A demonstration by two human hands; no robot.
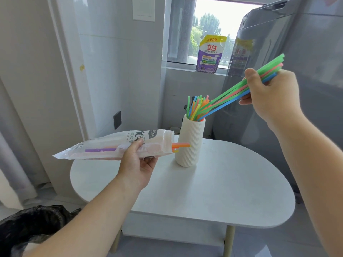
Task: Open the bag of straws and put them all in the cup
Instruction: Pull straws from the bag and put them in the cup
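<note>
A ribbed white cup (189,143) stands on the white table (213,182) and holds several coloured straws (194,106) upright. My right hand (271,97) grips a slanted bundle of green, pink and blue straws (228,99); their lower ends reach into the cup's mouth. My left hand (137,162) holds the clear straw bag (104,145) level, left of the cup. A purple straw (100,150) lies inside the bag, and orange straw ends (181,145) stick out of its open end toward the cup.
A grey fridge (297,71) stands behind and to the right of the table. A purple detergent pouch (210,54) sits on the windowsill. A bin with a black liner (31,227) is at the lower left, beside the table.
</note>
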